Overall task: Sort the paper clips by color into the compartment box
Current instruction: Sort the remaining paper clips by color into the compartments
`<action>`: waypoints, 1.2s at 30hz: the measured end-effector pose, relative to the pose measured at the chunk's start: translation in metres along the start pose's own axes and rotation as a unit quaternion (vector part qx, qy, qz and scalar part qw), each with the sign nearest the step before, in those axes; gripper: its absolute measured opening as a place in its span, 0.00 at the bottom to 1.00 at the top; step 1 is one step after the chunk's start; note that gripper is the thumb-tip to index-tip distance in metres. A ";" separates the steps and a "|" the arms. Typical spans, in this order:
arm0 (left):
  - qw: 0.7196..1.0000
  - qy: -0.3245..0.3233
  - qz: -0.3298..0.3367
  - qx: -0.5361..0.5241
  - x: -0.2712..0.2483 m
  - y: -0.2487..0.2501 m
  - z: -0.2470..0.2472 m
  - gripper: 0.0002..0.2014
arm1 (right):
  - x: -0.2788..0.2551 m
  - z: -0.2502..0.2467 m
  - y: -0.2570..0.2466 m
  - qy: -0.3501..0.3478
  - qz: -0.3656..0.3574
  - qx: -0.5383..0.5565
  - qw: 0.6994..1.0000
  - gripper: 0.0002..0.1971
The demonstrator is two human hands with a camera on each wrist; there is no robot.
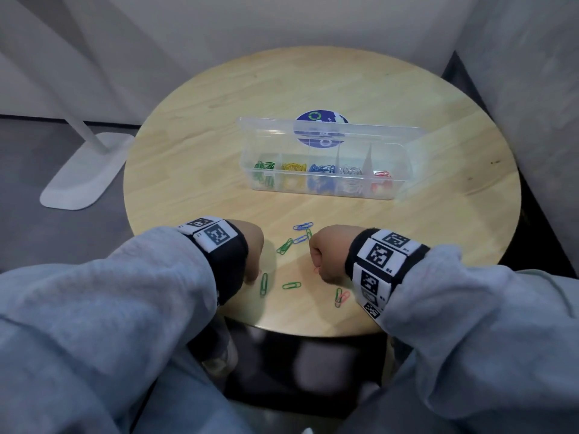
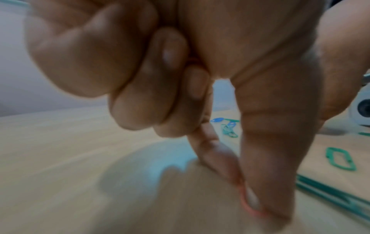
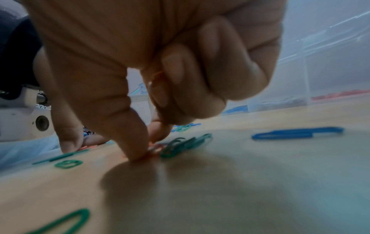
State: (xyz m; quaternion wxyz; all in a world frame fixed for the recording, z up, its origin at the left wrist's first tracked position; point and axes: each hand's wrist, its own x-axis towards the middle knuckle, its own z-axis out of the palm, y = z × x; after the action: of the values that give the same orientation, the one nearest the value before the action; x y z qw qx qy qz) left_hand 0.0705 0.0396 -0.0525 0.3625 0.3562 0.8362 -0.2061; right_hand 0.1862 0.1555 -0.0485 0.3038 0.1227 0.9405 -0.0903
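A clear compartment box (image 1: pixel 322 191) stands mid-table with its lid up; its cells hold green, yellow, blue, silver and red clips from left to right. Loose blue clips (image 1: pixel 302 226) and green clips (image 1: pixel 284 245) lie near the table's front edge. My left hand (image 1: pixel 255 273) points down at the table, thumb and forefinger pinching a red clip (image 2: pixel 246 204) against the wood. My right hand (image 1: pixel 316 270) does the same with another red clip (image 3: pixel 153 156), and a bit of red wire (image 3: pixel 158 74) shows inside its curled fingers.
The round wooden table (image 1: pixel 200 145) ends just behind my wrists. More green clips (image 1: pixel 264 284) lie between the hands, and a green and red pair (image 1: pixel 340 297) lies by the right wrist. A white stand base (image 1: pixel 84 173) sits on the floor at left.
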 end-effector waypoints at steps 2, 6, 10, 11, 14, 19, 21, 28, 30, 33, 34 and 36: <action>1.000 0.008 0.002 -0.014 0.002 -0.002 -0.001 0.13 | 0.003 0.002 -0.001 -0.008 0.003 -0.008 1.000 0.11; 0.999 0.030 0.003 -0.031 0.004 0.000 0.000 0.10 | 0.005 0.002 0.007 -0.026 0.015 0.051 0.998 0.04; 0.998 0.049 -0.010 -0.041 0.004 0.000 0.000 0.14 | -0.004 -0.014 0.031 -0.014 0.018 0.209 0.978 0.10; 0.998 0.047 -0.011 -0.049 0.004 -0.001 0.000 0.14 | -0.007 -0.016 0.037 -0.014 0.016 0.233 0.972 0.10; 0.993 0.054 -0.016 -0.102 0.001 -0.004 -0.005 0.10 | -0.012 -0.012 0.050 -0.025 0.008 0.368 0.929 0.11; 0.941 0.034 0.001 -0.336 -0.013 0.000 -0.020 0.09 | -0.019 0.007 0.065 -0.089 0.018 0.545 0.833 0.17; 0.878 0.012 0.006 -0.478 -0.015 -0.002 -0.022 0.11 | -0.022 0.011 0.068 -0.095 0.034 0.563 0.820 0.18; 0.647 -0.032 0.105 -0.755 -0.028 -0.009 -0.026 0.09 | -0.027 0.009 0.061 -0.083 0.015 0.490 0.867 0.10; 0.620 -0.028 0.116 -0.776 -0.031 -0.011 -0.027 0.08 | -0.031 0.009 0.056 -0.072 -0.018 0.360 0.930 0.09; 0.595 -0.023 0.126 -0.794 -0.033 -0.014 -0.029 0.08 | -0.033 0.011 0.048 -0.049 -0.027 0.184 0.981 0.07; 0.591 -0.023 0.127 -0.796 -0.034 -0.014 -0.029 0.08 | -0.032 0.013 0.046 -0.046 -0.028 0.156 0.986 0.08; 0.591 -0.016 0.120 -0.798 -0.033 -0.014 -0.030 0.08 | -0.030 0.017 0.042 -0.034 -0.031 0.128 0.991 0.10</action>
State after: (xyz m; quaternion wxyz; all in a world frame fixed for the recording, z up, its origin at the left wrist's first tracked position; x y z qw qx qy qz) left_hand 0.0623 0.0334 -0.0073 0.5368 0.0182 0.6095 0.5832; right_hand 0.2313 0.1862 -0.0480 0.3145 0.1282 0.9136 -0.2236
